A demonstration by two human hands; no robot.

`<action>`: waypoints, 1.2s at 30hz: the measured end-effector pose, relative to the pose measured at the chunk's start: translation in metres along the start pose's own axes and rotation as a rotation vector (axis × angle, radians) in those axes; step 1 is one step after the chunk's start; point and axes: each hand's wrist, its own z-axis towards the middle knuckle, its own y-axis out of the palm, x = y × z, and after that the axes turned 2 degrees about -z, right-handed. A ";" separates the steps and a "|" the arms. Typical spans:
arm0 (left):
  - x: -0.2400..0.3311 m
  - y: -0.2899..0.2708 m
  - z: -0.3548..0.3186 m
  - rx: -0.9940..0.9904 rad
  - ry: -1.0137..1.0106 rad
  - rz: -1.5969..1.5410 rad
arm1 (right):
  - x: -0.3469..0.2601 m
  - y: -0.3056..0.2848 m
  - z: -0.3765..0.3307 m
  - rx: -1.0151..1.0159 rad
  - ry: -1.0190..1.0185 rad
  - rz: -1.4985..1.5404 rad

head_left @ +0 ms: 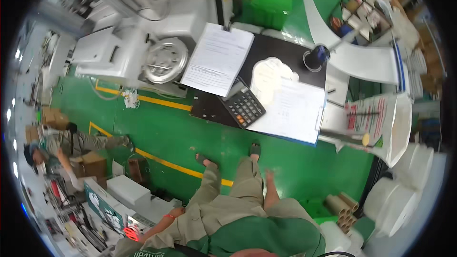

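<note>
My left hand [177,212] hangs low beside my hip, a red band at its wrist. Its fingers are mostly hidden against my trousers, and no held thing shows. On the other side, my right hand [270,181] hangs over the green floor, smeared by motion. Ahead of me is a dark tabletop [214,109], apart from both hands. A black calculator [245,106] lies tilted on it, between a sheaf of printed papers [219,57] and a clipboard with a white sheet [295,112]. Pale, flat rounded pieces [271,76] overlap that sheet. A dark cup [316,58] stands at the far right corner.
A white machine with a round metal part [165,60] stands left of the table. A white printed sack [381,123] is at the right, cardboard tubes [340,209] lower down. Another person [62,150] is at the left near cardboard boxes. Yellow lines [166,164] mark the green floor.
</note>
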 end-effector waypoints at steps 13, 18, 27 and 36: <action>0.326 -0.323 -0.029 1.353 0.909 -0.106 | -0.074 -0.018 -0.093 -0.372 -0.245 -0.883; 0.363 -0.418 0.009 1.270 0.857 0.234 | -0.087 -0.029 -0.106 -0.039 -0.525 -0.794; 0.402 -0.461 -0.029 1.137 0.887 -0.027 | -0.116 -0.067 -0.127 -0.055 -0.423 -0.736; 0.451 -0.441 -0.077 1.176 0.887 0.142 | -0.346 -0.050 -0.248 -0.030 -1.157 -0.299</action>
